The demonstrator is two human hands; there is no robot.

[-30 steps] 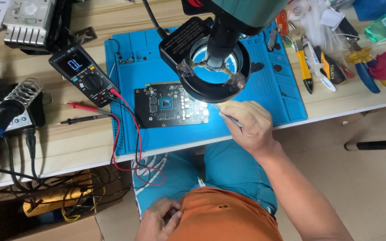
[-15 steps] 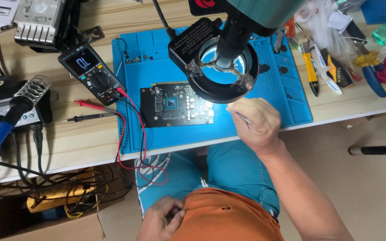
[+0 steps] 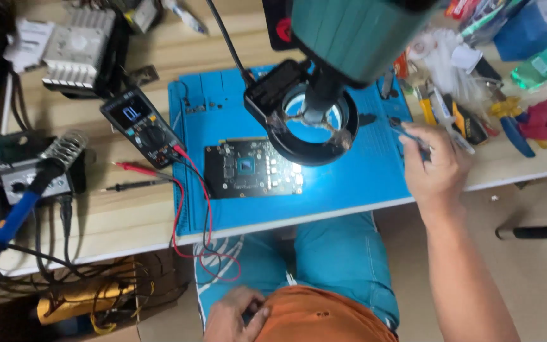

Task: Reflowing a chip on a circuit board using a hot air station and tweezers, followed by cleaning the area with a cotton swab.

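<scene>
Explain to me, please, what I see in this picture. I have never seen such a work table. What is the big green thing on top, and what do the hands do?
The picture comes from a camera worn on a person's head, looking down at a wooden table and the person's lap. The big green thing is a microscope with a ring light below it, shining down on a blue mat. On the mat lies a dark circuit board. Left of it are a meter with red and black probes, and a soldering iron with a blue handle in its stand. At the far right lie pliers and cutters. The right hand holds a thin tool, probably tweezers, at the right edge of the mat. The left hand rests in the lap, holding nothing that I can see.
</scene>
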